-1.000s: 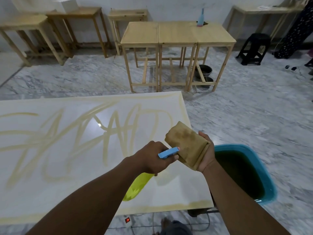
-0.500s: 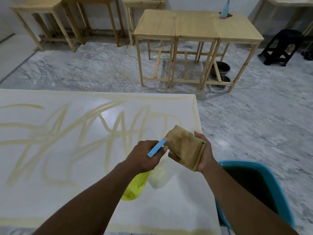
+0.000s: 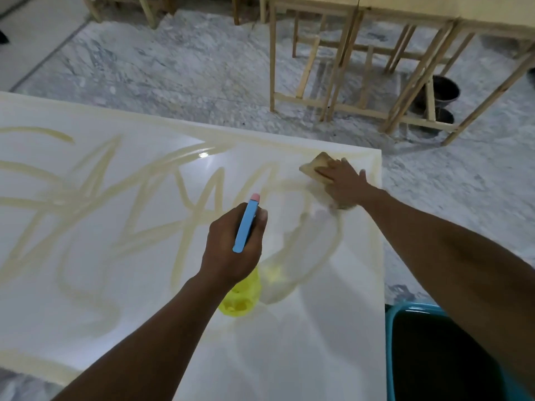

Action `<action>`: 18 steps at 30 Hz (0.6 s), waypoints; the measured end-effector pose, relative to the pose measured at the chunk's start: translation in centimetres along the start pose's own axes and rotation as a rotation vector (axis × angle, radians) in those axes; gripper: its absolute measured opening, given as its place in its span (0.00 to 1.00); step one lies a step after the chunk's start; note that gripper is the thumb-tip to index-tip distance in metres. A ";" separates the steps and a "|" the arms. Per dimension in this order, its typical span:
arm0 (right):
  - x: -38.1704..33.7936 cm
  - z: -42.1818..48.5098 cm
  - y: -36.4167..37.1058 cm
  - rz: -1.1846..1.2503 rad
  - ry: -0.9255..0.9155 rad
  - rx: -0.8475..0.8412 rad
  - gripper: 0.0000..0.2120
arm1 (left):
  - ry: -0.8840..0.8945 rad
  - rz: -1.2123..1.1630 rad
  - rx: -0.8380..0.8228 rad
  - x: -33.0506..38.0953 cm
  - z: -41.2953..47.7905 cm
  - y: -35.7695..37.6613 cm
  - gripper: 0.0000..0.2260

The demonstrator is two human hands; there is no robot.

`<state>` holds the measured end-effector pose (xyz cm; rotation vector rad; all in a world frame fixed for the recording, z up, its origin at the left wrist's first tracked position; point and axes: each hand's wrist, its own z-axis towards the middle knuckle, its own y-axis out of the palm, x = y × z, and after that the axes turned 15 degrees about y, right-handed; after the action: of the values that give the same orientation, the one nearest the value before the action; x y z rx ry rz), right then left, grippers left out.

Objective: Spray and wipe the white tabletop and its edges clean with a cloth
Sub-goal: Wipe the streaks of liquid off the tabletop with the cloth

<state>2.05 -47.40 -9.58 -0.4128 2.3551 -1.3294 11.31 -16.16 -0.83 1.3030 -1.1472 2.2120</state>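
Note:
The white tabletop [image 3: 121,308] fills the lower left of the view and carries yellowish scribbled streaks. My left hand [image 3: 231,247] grips a spray bottle [image 3: 241,298] with a yellow body and blue trigger head, held above the table's middle right. My right hand [image 3: 343,180] lies flat with spread fingers on a tan cloth [image 3: 314,166], pressing it onto the far right corner of the table. A smeared, paler patch runs from the cloth back toward the bottle.
A teal tub [image 3: 390,342] with dark liquid stands on the floor off the table's right edge. Wooden tables [image 3: 347,62] stand beyond on the marble floor, with dark buckets [image 3: 444,91] under them.
My right hand has reached forward and put the cloth down on the far right corner, leaving a smear. My left hand with the bottle stayed near the middle. The view tilted down.

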 end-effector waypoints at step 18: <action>1.4 3.9 -4.2 0.107 -0.121 0.243 0.20 | -0.027 0.033 0.021 -1.0 1.6 0.2 0.12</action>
<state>2.91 -53.05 -8.08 -0.2818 2.0564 -1.4738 12.62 -17.47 -1.35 1.3358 -1.1664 2.2426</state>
